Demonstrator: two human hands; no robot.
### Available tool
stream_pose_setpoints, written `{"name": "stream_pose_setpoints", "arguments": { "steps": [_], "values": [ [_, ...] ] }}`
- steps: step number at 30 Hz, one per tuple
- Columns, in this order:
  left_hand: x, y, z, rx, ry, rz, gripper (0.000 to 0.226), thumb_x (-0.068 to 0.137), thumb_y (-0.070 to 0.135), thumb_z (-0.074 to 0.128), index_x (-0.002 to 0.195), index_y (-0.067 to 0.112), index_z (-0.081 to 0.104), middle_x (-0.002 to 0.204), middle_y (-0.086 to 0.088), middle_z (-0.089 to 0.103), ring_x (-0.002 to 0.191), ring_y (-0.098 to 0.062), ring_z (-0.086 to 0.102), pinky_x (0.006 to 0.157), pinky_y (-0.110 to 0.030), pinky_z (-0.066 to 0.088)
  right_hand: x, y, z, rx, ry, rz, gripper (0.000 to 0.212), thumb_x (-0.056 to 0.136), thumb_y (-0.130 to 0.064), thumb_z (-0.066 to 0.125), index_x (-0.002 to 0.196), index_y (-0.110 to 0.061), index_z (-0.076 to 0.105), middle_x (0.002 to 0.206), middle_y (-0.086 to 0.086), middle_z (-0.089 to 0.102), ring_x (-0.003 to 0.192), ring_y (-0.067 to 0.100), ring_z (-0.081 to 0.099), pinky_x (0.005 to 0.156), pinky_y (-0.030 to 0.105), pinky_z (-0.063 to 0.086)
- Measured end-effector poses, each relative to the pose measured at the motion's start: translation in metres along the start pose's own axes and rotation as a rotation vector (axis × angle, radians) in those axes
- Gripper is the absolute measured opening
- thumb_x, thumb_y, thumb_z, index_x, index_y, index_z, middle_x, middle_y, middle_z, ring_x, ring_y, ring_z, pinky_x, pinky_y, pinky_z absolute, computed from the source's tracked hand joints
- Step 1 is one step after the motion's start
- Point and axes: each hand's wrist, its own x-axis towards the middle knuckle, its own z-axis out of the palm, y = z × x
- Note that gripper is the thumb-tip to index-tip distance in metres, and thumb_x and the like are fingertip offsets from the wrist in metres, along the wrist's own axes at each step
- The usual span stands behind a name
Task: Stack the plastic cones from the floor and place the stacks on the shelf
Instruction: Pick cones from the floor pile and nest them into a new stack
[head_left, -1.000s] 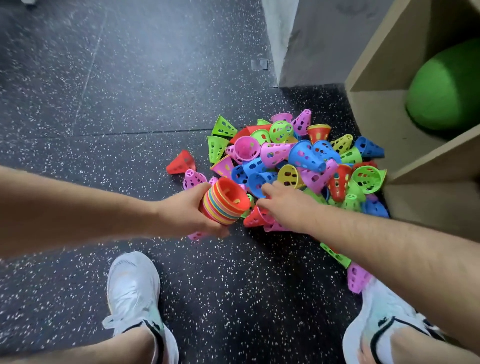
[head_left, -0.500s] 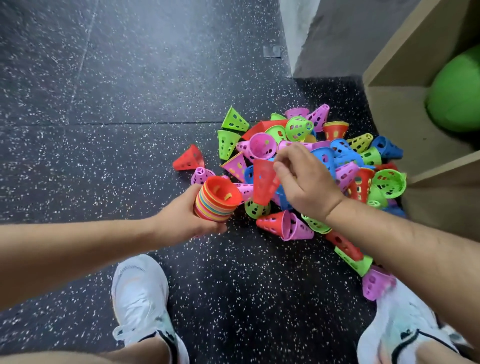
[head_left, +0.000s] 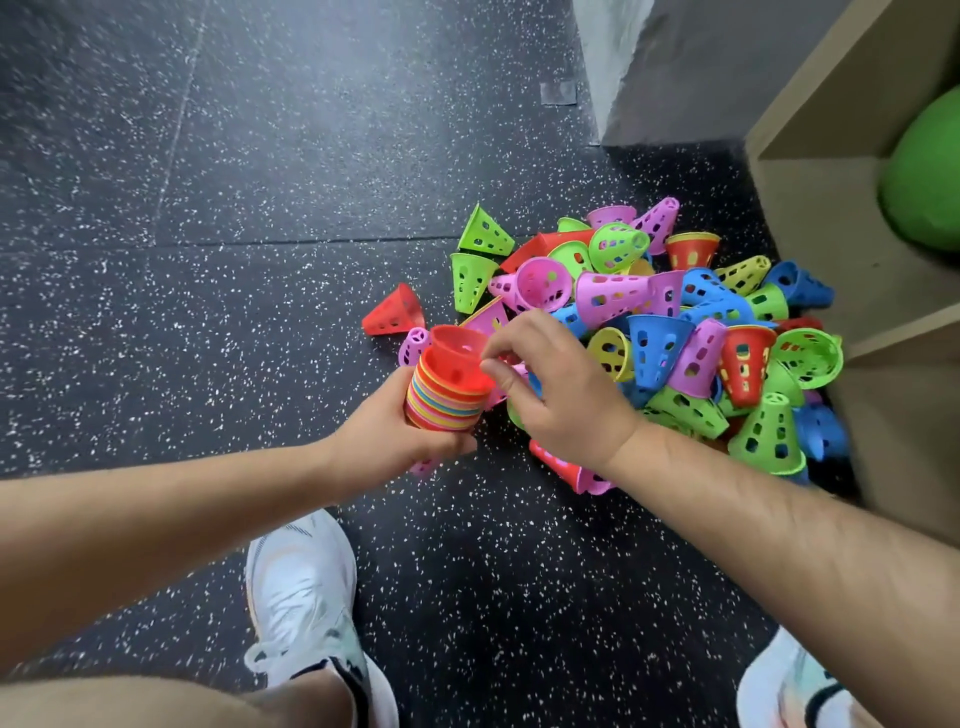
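A: How far along is this, starting with the big things?

B: Early, I judge; the speckled floor (head_left: 208, 156) holds nearly all the work; the wooden shelf (head_left: 810, 218) at the right edge shows no stack of cones in the part I can see, only a green ball (head_left: 924, 176) in its compartment.

A: And the loose cones?

B: A big pile (head_left: 675, 332) of green, pink, blue, red and yellow ones lies on the floor just beside the shelf, tumbled at every angle; a lone red cone (head_left: 392, 312) lies on its side, a little apart at the pile's left edge.

A: So what is done?

B: One stack (head_left: 444, 402), many rims deep in bands of colour, is held low at the pile's near-left edge; the left hand (head_left: 384, 441) grips it, with the thumb wrapped across its near side.

A: And the other hand?

B: The right hand (head_left: 561, 395) curls thumb and forefinger onto the rim of the top red cone (head_left: 457, 353); that cone sits in the stack's mouth but stands proud of it, so I judge it is not fully seated.

A: What is left, then?

B: Most of it, by my reckoning; dozens of cones to gather, probably into several stacks; every stack has to go on the shelf, and none is there as far as I can see.
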Motion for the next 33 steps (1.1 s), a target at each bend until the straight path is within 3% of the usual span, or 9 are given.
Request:
{"name": "stream_pose_setpoints", "arguments": {
  "steps": [4,7,11,14,17,22,26,29,33],
  "values": [
    [-0.001,-0.006,-0.010,-0.051,0.084,-0.033,0.064,0.068,0.010,0.092,0.118,0.010,0.051,0.080,-0.015,0.066,0.062,-0.026,0.058,0.056,-0.041,0.049,0.002,-0.005,0.015,0.129,-0.070,0.036,0.009,0.096,-0.019,0.062,0.101,-0.012,0.066,0.099,0.000,0.055,0.092,0.011,0.053,0.089,0.025,0.044],
    [-0.008,-0.017,-0.020,-0.059,0.101,-0.079,0.068,0.065,0.017,0.091,0.117,0.003,0.050,0.074,-0.015,0.064,0.059,-0.027,0.055,0.058,-0.044,0.047,0.009,-0.006,0.023,0.145,-0.141,0.053,0.010,0.096,-0.023,0.060,0.100,-0.015,0.065,0.096,-0.002,0.059,0.093,0.014,0.055,0.089,0.028,0.045],
    [-0.020,-0.029,-0.028,-0.089,0.127,-0.094,0.054,0.072,0.007,0.089,0.110,0.000,0.051,0.070,-0.015,0.061,0.058,-0.027,0.051,0.058,-0.043,0.042,0.021,0.005,0.040,0.038,-0.150,0.095,0.012,0.096,-0.026,0.056,0.101,-0.019,0.065,0.097,-0.008,0.061,0.097,0.019,0.052,0.093,0.035,0.042],
    [-0.024,-0.039,-0.035,-0.109,0.156,-0.122,0.054,0.074,0.003,0.089,0.110,0.004,0.049,0.068,-0.014,0.059,0.058,-0.026,0.050,0.059,-0.043,0.041,0.031,0.014,0.055,-0.025,-0.260,0.221,0.022,0.097,-0.020,0.055,0.118,-0.018,0.062,0.111,-0.002,0.060,0.109,0.022,0.051,0.100,0.040,0.041],
    [-0.023,-0.044,-0.044,-0.114,0.175,-0.133,0.062,0.067,0.014,0.093,0.111,0.007,0.049,0.069,-0.011,0.061,0.058,-0.025,0.051,0.058,-0.042,0.042,0.043,0.019,0.070,-0.126,-0.392,0.300,0.038,0.099,-0.019,0.051,0.137,-0.016,0.051,0.131,0.004,0.053,0.124,0.025,0.044,0.107,0.038,0.035],
    [-0.018,-0.045,-0.055,-0.092,0.224,-0.142,0.066,0.066,0.015,0.093,0.114,0.010,0.047,0.069,-0.009,0.063,0.058,-0.021,0.054,0.060,-0.037,0.045,0.060,0.027,0.098,-0.278,-0.477,0.352,0.051,0.097,-0.022,0.052,0.146,-0.016,0.039,0.145,0.005,0.045,0.127,0.033,0.042,0.106,0.049,0.039],
    [-0.012,-0.045,-0.062,-0.087,0.235,-0.129,0.063,0.066,0.016,0.093,0.112,0.012,0.050,0.075,-0.017,0.063,0.060,-0.024,0.055,0.059,-0.041,0.047,0.068,0.031,0.110,-0.336,-0.463,0.358,0.049,0.097,-0.028,0.054,0.143,-0.016,0.042,0.139,0.004,0.050,0.122,0.033,0.045,0.101,0.050,0.043],
    [-0.008,-0.047,-0.067,-0.090,0.251,-0.142,0.068,0.065,0.016,0.094,0.114,0.014,0.047,0.076,-0.017,0.063,0.059,-0.025,0.056,0.058,-0.042,0.047,0.069,0.035,0.115,-0.244,-0.351,0.357,0.027,0.098,-0.029,0.055,0.120,-0.013,0.059,0.119,0.007,0.057,0.113,0.031,0.050,0.096,0.046,0.043],
    [-0.005,-0.049,-0.070,-0.075,0.265,-0.145,0.067,0.069,0.010,0.094,0.116,0.012,0.048,0.074,-0.020,0.063,0.058,-0.025,0.058,0.057,-0.041,0.048,0.063,0.031,0.117,-0.142,-0.335,0.311,0.012,0.094,-0.028,0.064,0.095,-0.016,0.063,0.099,0.003,0.052,0.098,0.027,0.053,0.084,0.033,0.040]
  ]
}}
